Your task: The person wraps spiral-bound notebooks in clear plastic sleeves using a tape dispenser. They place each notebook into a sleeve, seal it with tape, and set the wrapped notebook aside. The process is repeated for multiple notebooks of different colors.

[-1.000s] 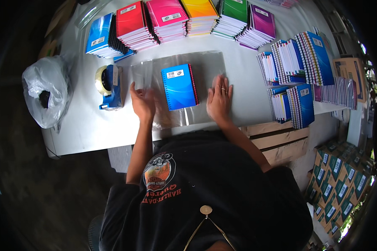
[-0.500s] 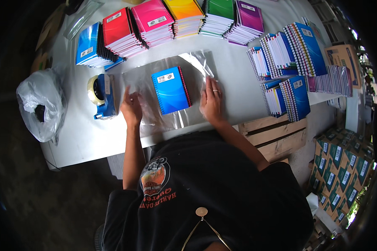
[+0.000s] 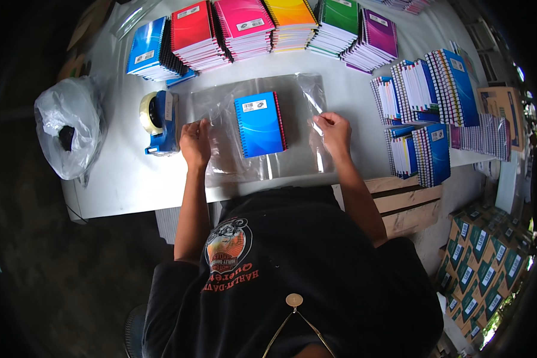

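A blue spiral notebook [image 3: 260,126], with a pale label and a red edge of further notebook showing at its right side, lies on a clear plastic sheet [image 3: 227,170] spread flat on the table. At the sheet's left edge, my left hand [image 3: 195,144] has its fingers curled and pinches the film. My right hand [image 3: 336,135] grips the right edge between thumb and fingers, lifting it slightly. Neither hand touches the notebook. Just left of my left hand stands a blue tape dispenser [image 3: 168,122] with a roll of clear tape [image 3: 151,113].
Stacked notebooks in blue [image 3: 149,48], red [image 3: 191,27], pink [image 3: 244,18], yellow [image 3: 290,13], green [image 3: 339,18] and purple [image 3: 379,33] line the table's far side. More notebooks [image 3: 432,152] stand at right. A plastic bag [image 3: 68,128] hangs at the left edge.
My right hand has gone from lying flat on the sheet to pinching its right edge. My left hand's fingers have closed at the left edge. The whole view has shifted slightly.
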Demonstrator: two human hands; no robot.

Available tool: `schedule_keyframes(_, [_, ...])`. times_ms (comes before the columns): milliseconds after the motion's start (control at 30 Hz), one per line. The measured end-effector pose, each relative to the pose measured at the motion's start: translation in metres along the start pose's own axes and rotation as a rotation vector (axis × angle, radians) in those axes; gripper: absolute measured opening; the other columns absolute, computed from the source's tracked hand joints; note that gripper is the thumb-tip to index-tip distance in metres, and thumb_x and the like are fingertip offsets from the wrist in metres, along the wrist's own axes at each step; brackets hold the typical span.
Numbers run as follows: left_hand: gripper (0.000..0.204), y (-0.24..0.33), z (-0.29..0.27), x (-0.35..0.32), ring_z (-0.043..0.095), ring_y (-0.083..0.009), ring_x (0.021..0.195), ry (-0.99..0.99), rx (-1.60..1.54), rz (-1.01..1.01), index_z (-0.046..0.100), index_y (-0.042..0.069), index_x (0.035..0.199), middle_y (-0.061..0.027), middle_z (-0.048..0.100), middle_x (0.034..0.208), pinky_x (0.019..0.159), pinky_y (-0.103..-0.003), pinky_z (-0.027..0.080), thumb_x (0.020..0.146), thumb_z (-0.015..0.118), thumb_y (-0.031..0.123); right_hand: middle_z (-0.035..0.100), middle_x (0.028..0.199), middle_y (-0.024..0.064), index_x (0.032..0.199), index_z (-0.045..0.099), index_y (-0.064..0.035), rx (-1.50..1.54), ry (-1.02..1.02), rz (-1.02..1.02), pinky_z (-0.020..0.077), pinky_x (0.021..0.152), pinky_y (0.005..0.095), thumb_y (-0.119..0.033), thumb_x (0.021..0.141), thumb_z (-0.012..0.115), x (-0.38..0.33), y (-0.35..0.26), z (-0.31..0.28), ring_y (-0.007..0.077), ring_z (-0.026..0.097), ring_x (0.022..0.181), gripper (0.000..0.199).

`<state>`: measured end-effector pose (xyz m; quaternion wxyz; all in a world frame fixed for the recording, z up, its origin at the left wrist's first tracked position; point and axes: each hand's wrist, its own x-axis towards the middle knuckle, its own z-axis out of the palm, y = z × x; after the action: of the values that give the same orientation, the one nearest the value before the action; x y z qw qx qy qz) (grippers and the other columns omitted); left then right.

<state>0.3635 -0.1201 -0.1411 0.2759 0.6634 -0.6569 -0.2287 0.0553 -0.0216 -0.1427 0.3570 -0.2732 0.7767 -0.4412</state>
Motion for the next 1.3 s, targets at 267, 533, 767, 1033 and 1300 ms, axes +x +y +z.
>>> schedule_keyframes(267, [0.022,0.017,-0.003,-0.016,0.064,-0.0293,0.082,0.143,0.256,0.001,0.066,0.006,0.096,-0.0138,0.065,0.089,0.072,-0.038,0.049,0.086,0.064,0.026,0.067,0.073,0.0066,0.093,0.067,0.0015,-0.191,0.046,-0.226,0.0491,0.063,0.0279,-0.012,0.086,0.064,-0.006,0.004,0.009,0.0124,0.061,0.064,0.015])
schedule_keyframes(533, [0.031,0.025,0.003,-0.027,0.064,-0.0287,0.084,0.009,0.056,-0.158,0.064,0.008,0.104,-0.0099,0.066,0.091,0.072,-0.038,0.049,0.084,0.067,0.032,0.066,0.087,0.0068,0.115,0.059,0.0014,0.07,-0.239,0.006,0.0507,0.063,0.0248,-0.012,0.092,0.056,0.001,0.006,0.007,0.0102,0.062,0.074,0.027])
schedule_keyframes(767, [0.04,0.026,0.025,-0.012,0.057,-0.032,0.101,0.021,0.211,-0.044,0.061,0.009,0.107,-0.0125,0.059,0.105,0.082,-0.042,0.048,0.08,0.069,0.037,0.06,0.113,0.0168,0.136,0.039,0.004,0.312,-0.415,-0.089,0.0513,0.079,0.0283,-0.019,0.081,0.073,0.065,-0.012,0.025,0.017,0.062,0.092,0.069])
schedule_keyframes(1033, [0.033,0.025,0.034,0.018,0.056,-0.0327,0.099,0.111,0.316,0.144,0.065,0.01,0.104,-0.0134,0.061,0.099,0.084,-0.041,0.046,0.08,0.068,0.032,0.041,0.138,0.0221,0.147,0.015,-0.0025,0.858,-0.631,0.054,0.0451,0.097,0.0364,-0.005,0.088,0.06,0.091,-0.021,0.029,0.0287,0.05,0.121,0.074])
schedule_keyframes(1300, [0.028,0.016,-0.018,-0.003,0.062,-0.0308,0.086,-0.256,0.242,0.115,0.067,0.006,0.097,-0.013,0.066,0.086,0.078,-0.04,0.048,0.081,0.069,0.029,0.059,0.114,0.0136,0.145,0.022,-0.0038,0.295,-0.728,0.211,0.0551,0.072,0.0352,-0.023,0.087,0.067,0.017,-0.002,-0.028,0.0238,0.063,0.099,0.076])
